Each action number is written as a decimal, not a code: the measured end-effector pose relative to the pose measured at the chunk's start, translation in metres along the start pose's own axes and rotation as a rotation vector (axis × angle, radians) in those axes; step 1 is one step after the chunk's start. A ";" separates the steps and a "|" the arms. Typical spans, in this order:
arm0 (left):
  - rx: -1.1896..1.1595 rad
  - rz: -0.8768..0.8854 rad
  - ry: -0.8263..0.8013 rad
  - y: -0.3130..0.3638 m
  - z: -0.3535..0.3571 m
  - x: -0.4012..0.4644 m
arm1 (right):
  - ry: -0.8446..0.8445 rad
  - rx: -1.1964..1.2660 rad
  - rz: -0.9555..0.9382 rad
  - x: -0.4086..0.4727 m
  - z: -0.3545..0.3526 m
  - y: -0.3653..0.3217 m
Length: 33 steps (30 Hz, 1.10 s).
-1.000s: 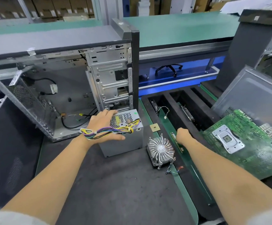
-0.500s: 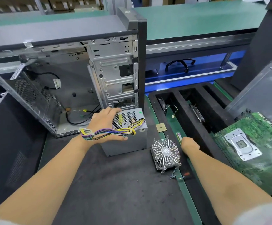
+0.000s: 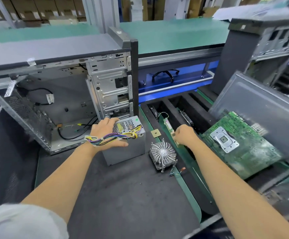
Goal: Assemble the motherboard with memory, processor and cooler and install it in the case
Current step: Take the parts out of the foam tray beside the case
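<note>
Bright, even overhead light, soft shadows only. Mild glare on the cooler (image 3: 163, 153) fins. Strong wide-angle bending toward the edges. Motion blur smears the motherboard (image 3: 240, 144) and everything at 3 o'clock; centre stays sharp.

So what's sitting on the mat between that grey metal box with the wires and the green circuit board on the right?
In the head view, the finned cooler, a small square processor chip, and the right hand pinching a memory stick.

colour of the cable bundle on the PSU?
Mixed: purple, yellow and black wires in the cable bundle on the power supply; head view.
</note>
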<state>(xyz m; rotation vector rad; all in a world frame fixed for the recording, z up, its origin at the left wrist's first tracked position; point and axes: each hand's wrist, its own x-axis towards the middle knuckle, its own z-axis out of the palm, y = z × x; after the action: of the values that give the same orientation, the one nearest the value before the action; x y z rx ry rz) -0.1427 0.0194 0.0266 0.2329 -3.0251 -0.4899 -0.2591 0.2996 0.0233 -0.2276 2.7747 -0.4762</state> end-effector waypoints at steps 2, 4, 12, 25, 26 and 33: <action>0.000 -0.001 0.000 -0.002 0.001 0.000 | -0.052 0.097 -0.076 -0.032 -0.010 -0.016; 0.000 0.000 -0.002 -0.002 0.001 0.001 | -0.214 0.210 -0.123 -0.068 -0.014 -0.026; 0.037 0.036 0.028 -0.001 0.002 0.000 | -0.479 -0.007 -0.060 -0.124 0.038 -0.023; 0.087 0.051 -0.015 0.000 -0.001 -0.002 | 0.234 -0.372 -0.431 -0.108 0.002 -0.101; 0.100 0.064 -0.026 0.001 -0.002 -0.003 | 0.286 -0.448 -0.494 -0.098 -0.003 -0.115; -0.202 0.117 -0.111 -0.011 -0.023 -0.017 | -0.118 -0.656 -0.759 -0.043 0.007 -0.161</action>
<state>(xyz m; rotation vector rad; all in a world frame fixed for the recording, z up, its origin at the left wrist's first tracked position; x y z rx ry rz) -0.1220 0.0048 0.0441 0.0169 -3.0414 -0.8169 -0.2005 0.1559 0.0852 -1.4174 2.5414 0.3123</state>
